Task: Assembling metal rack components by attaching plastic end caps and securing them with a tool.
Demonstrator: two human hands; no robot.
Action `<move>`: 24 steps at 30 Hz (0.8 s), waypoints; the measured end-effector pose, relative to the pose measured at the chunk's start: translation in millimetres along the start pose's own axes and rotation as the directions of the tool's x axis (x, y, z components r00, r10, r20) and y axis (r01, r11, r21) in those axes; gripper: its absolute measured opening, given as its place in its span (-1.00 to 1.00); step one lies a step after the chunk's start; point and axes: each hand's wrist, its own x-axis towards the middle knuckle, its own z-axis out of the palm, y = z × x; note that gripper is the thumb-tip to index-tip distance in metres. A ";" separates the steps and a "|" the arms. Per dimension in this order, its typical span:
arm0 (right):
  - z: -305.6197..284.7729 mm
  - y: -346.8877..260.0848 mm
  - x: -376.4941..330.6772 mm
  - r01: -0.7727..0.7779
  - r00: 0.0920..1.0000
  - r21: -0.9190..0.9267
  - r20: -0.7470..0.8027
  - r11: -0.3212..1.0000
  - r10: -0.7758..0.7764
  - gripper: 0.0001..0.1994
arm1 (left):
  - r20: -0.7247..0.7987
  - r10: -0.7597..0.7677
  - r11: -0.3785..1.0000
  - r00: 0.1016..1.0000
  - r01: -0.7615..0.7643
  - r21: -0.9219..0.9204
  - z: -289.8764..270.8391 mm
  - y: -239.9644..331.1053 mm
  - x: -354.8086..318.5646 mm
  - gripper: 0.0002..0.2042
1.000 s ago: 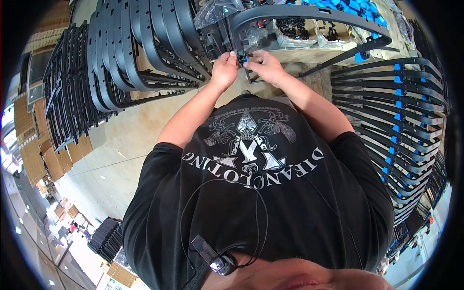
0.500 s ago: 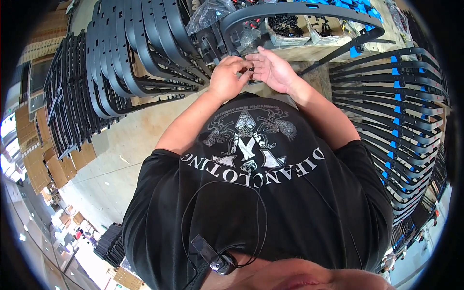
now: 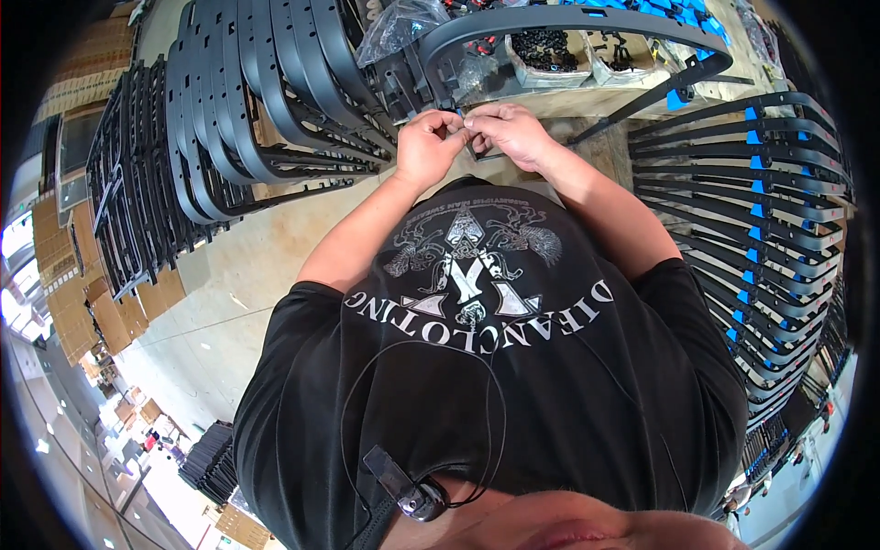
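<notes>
In front of my chest, both hands meet at the fingertips. My left hand [image 3: 431, 147] is closed in a pinch, with its thumb and forefinger against the fingers of the other hand. My right hand [image 3: 513, 137] has its fingers curled and its thumb pressed in. Whatever lies between the fingertips is small and mostly hidden. Just beyond the hands, a black curved metal frame [image 3: 541, 18] rests on the worktable [image 3: 587, 99], one end close to my fingers.
Stacked black curved frames [image 3: 266, 101] stand to the left. On the right is a row of similar frames [image 3: 733, 211] with blue pieces. Open boxes of small black parts [image 3: 550, 55], a clear plastic bag [image 3: 399, 32] and blue pieces [image 3: 669, 14] lie on the table.
My right hand was open with its palm showing and small dark bits at its fingers; now its fingers are curled in against the left fingertips. The left hand has barely moved.
</notes>
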 end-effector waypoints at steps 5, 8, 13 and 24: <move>-1.5 -2.0 23.4 0.035 0.979 -0.179 -0.191 0.983 -0.070 -0.73 | -0.045 -0.106 0.967 0.993 0.113 0.230 -11.4 -9.6 8.2 -0.73; 1.6 0.5 34.8 0.044 0.977 -0.223 -0.195 0.974 -0.089 -0.71 | 0.023 -0.136 0.891 0.990 0.112 0.440 -13.5 -6.5 16.2 -0.59; -0.3 1.5 39.1 0.089 0.982 -0.266 -0.138 0.960 -0.129 -0.72 | 0.141 -0.128 0.813 0.982 0.022 0.582 -14.0 2.6 25.9 -0.66; 17.9 -18.3 44.9 -0.274 0.943 -0.341 -0.277 0.899 0.183 -0.60 | 0.188 -0.159 0.794 0.969 0.013 0.608 -18.0 3.6 30.1 -0.65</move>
